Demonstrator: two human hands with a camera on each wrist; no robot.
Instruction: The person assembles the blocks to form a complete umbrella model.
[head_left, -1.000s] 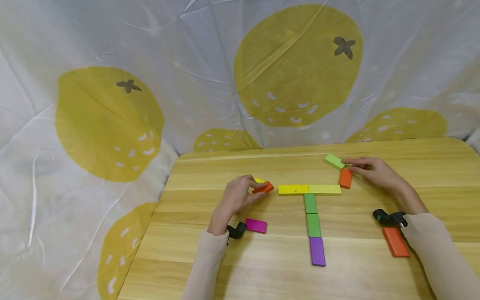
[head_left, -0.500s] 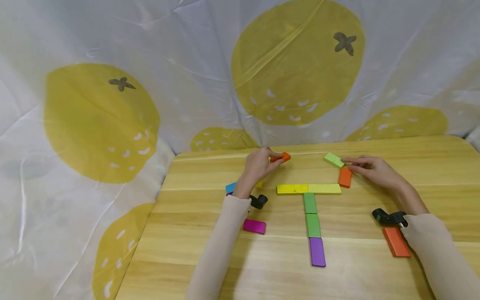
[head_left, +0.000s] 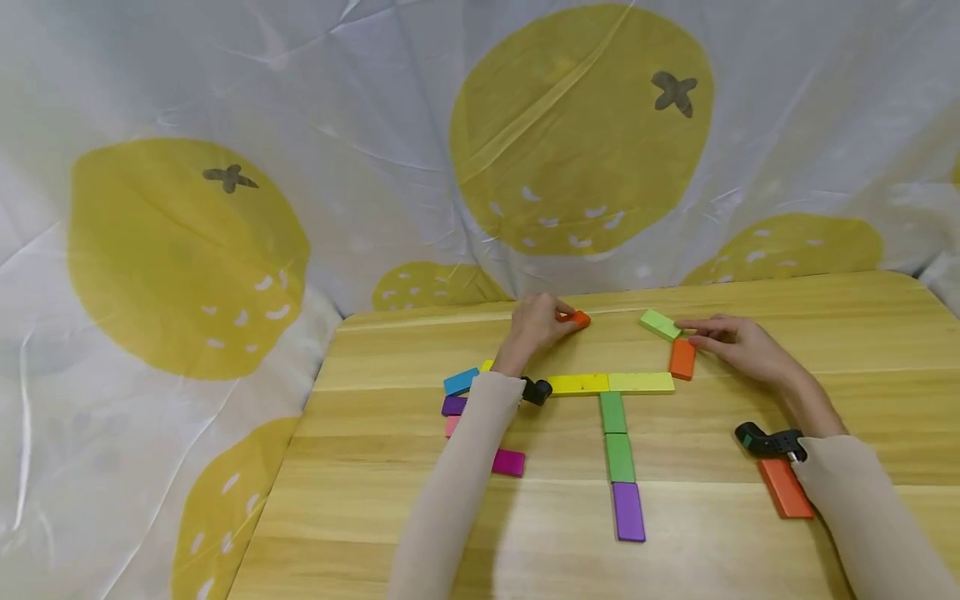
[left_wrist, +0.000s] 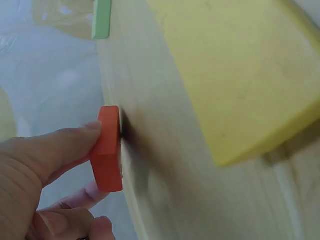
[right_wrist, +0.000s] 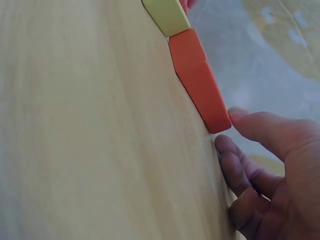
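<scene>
My left hand (head_left: 534, 327) pinches a small orange-red block (head_left: 579, 320) between thumb and fingers near the table's far edge. In the left wrist view, that block (left_wrist: 106, 150) is tilted, with its shadow on the wood. At the back right, my right hand (head_left: 738, 343) extends its fingers to a light green block (head_left: 660, 324) and an orange block (head_left: 682, 359), which meet at a corner. The right wrist view has the thumb at the orange block's (right_wrist: 202, 82) end, the other fingers loosely bent. Between the hands lies a row of a yellow block (head_left: 579, 384) and a pale yellow block (head_left: 641, 382).
Below the row runs a column of two green blocks (head_left: 612, 412) and a purple block (head_left: 628, 512). Blue (head_left: 461, 382), dark purple (head_left: 453, 406) and magenta (head_left: 510, 463) blocks lie around my left forearm. A red-orange block (head_left: 785, 489) lies by my right sleeve. A lemon-print curtain (head_left: 360, 167) hangs behind.
My left hand has carried the orange-red block away from me and to the right, from left of the yellow row to beyond it. My right hand has stayed at the light green and orange blocks.
</scene>
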